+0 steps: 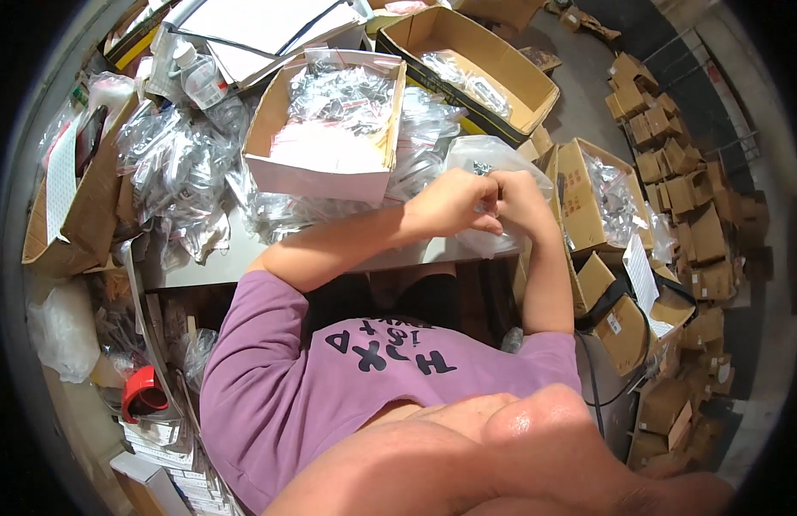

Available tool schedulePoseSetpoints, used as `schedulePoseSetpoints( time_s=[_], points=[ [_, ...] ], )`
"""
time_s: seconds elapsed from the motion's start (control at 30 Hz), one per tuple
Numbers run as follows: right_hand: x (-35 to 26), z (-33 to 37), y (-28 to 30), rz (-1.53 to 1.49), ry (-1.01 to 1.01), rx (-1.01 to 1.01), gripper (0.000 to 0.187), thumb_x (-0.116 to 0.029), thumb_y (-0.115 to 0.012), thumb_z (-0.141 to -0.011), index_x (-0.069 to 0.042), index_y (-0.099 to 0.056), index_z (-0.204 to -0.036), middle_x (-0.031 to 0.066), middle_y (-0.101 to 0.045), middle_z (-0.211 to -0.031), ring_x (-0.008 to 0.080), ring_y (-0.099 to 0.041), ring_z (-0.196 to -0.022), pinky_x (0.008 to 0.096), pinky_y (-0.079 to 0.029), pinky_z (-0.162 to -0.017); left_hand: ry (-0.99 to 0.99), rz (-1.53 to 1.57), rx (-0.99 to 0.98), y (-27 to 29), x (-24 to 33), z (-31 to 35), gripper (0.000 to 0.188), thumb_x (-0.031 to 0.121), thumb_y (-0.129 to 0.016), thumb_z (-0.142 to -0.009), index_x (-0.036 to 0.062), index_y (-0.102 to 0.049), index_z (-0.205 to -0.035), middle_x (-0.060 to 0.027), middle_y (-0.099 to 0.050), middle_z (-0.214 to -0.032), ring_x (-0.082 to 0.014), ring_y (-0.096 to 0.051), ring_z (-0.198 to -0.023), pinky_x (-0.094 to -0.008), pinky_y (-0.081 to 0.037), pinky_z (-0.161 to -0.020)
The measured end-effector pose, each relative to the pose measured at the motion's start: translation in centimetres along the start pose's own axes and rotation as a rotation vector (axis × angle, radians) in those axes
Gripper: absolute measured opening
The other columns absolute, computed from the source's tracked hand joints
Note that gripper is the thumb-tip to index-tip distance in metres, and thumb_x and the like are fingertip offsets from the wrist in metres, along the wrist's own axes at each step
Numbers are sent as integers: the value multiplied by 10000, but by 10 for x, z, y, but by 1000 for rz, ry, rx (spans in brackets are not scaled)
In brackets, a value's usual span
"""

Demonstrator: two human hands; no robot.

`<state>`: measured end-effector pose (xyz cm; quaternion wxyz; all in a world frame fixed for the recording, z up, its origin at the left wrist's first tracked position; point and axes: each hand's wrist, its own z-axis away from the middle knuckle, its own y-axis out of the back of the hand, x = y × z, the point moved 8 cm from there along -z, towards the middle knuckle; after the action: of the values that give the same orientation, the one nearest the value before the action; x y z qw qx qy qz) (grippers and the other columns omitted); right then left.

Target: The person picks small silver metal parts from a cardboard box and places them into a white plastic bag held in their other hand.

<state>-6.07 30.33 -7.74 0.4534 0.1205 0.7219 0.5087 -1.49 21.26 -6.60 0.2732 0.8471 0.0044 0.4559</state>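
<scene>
My left hand (457, 204) and my right hand (521, 199) meet at the right end of the table, fingers closed and pressed together. What lies between the fingertips is too small and hidden to name. A clear plastic bag (467, 151) with small metal parts in it lies just beyond my hands, and thin clear plastic (487, 244) shows below them. To the left of my hands stands an open cardboard box (317, 181), filled with small clear packets of metal parts (343, 95) and pale slips or packets at its near end.
Clear packets (179, 163) heap on the left of the table (196, 272). A long open carton (523, 90) stands at the back, another carton (577, 185) of packets to the right. A bottle (201, 82) lies at back left. Several small cartons (708, 232) pile along the right.
</scene>
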Motion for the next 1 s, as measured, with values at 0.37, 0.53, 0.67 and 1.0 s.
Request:
schedulePoseSetpoints(
  time_s=[0.37, 0.53, 0.67, 1.0],
  points=[
    [-18, 11, 27, -386, -14, 174, 144, 4, -657, -713, 26, -655, -855, 78, -663, -773, 105, -609, -698, 249, -487, -632, 287, -73, 2, 5, -35, -1, 421, 290, -801, -643, -33, -619, -843, -182, -627, -746, -323, -610, -686, -357, -479, -644],
    [-34, 7, 23, -423, 90, 164, 123, 3, -665, -766, 30, -652, -886, 98, -667, -824, 148, -635, -735, 265, -506, -655, 125, 7, 91, 2, -34, -1, 400, 258, -796, -636, -23, -625, -864, -172, -626, -743, -310, -592, -659, -348, -472, -637],
    [-32, 7, 25, -499, 82, 271, 129, -4, -668, -773, 35, -653, -895, 96, -669, -837, 146, -642, -760, 267, -512, -666, 110, 23, 88, 2, -32, -1, 396, 269, -803, -633, -27, -610, -809, -146, -587, -674, -252, -552, -602, -335, -459, -609],
    [-14, 0, -14, 410, -27, -91, 186, -108, -654, -697, -65, -676, -877, 179, -651, -823, 345, -629, -814, 412, -494, -714, 204, -21, 71, 5, -36, 3, 421, 291, -822, -619, -24, -558, -710, -140, -542, -621, -225, -487, -560, -332, -435, -568]
  ],
)
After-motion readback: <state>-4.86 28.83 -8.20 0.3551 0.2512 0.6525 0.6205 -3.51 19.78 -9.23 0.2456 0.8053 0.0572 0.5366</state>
